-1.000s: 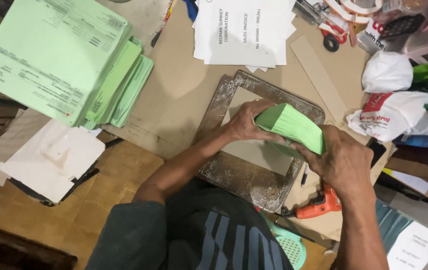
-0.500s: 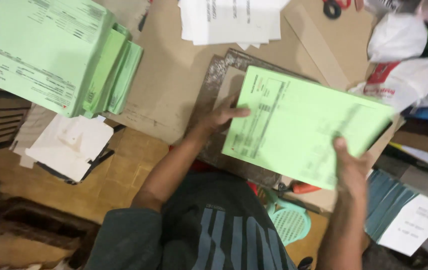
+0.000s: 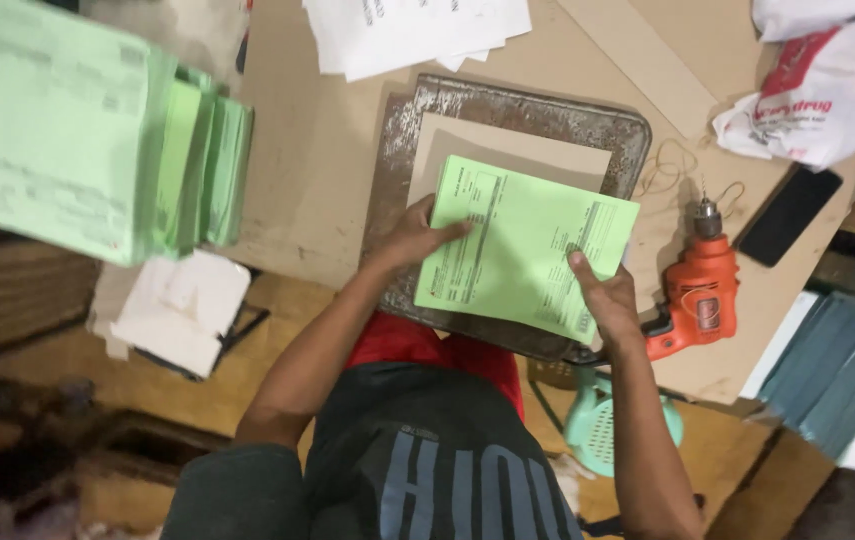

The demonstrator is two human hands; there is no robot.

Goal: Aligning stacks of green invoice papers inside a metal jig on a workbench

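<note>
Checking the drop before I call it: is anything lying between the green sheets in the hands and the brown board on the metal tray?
Nothing visible: the green sheets, gripped by left hand and right hand, lie over the bare brown board.

Person seen from above. Torso at 6 o'clock: dark grey-green sleeveless shirt [image 3: 427,470] with large pale blue-grey block lettering across the chest. Red fabric of shorts [image 3: 437,345] visible just above the shirt, toward 12 o'clock. Both arms bare from shoulder down. Left hand [image 3: 412,240] and right hand [image 3: 602,295] ungloved; no rings, watch or bands seen.
</note>
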